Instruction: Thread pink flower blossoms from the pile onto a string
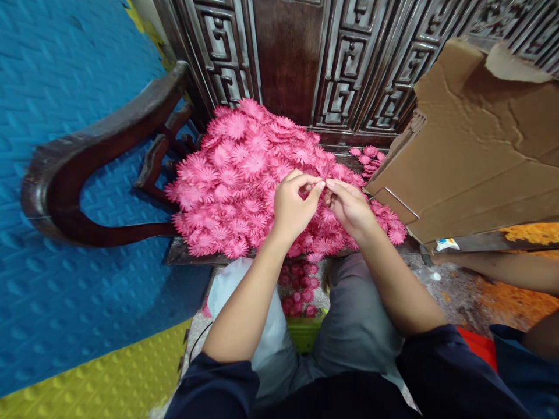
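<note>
A large heap of pink artificial flower heads (pixel 236 174) lies on a dark wooden bench (pixel 196 257). Just above the heap's right side, my left hand (pixel 293 201) and my right hand (pixel 347 206) meet at their fingertips. Each hand is closed in a pinch, thumb against fingers. Whatever sits between the fingertips is too small to make out. More pink flower heads (pixel 301 282) show lower down, between my knees, by a green container (pixel 303 334).
A big brown cardboard piece (pixel 480 151) stands right of the heap. The bench's curved armrest (pixel 56 192) is at left, its carved back (pixel 288 58) behind. Blue matting (pixel 52 302) covers the left side. Another person's arm (pixel 502 270) reaches in from the right.
</note>
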Demonstrator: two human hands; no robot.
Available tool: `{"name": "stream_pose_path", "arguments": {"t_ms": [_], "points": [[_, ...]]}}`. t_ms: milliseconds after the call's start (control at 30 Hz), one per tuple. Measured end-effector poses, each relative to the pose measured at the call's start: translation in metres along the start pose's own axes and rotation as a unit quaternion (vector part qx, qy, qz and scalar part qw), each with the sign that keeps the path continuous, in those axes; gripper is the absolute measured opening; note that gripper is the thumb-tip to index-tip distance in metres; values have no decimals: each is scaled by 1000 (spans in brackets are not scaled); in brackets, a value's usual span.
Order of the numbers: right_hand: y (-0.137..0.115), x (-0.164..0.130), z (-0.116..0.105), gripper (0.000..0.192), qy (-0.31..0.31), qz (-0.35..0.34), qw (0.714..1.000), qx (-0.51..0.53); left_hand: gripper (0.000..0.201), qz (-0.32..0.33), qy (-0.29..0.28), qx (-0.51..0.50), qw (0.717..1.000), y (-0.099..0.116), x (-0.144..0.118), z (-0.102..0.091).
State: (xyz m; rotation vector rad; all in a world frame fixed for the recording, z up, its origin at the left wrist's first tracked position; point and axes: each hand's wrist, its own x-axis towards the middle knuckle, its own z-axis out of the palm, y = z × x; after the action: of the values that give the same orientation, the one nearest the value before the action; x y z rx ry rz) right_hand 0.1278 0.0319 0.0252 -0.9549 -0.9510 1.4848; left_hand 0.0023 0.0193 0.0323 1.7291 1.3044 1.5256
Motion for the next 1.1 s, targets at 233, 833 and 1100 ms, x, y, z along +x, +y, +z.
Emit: {"name": "stream_pose_path", "arguments": {"t_ms": [233,833,1100], "points": [[0,1,1,19,8,-12,1000,-17,11,7,-2,10,1000,0,0,1],[-4,-3,1,17,-9,-22,999,-22,9,-4,0,-28,1000,1,-1,1],[-6,-6,1,13,-12,-20,1000,-10,13,-4,-5,-37,999,3,-1,1]]}}
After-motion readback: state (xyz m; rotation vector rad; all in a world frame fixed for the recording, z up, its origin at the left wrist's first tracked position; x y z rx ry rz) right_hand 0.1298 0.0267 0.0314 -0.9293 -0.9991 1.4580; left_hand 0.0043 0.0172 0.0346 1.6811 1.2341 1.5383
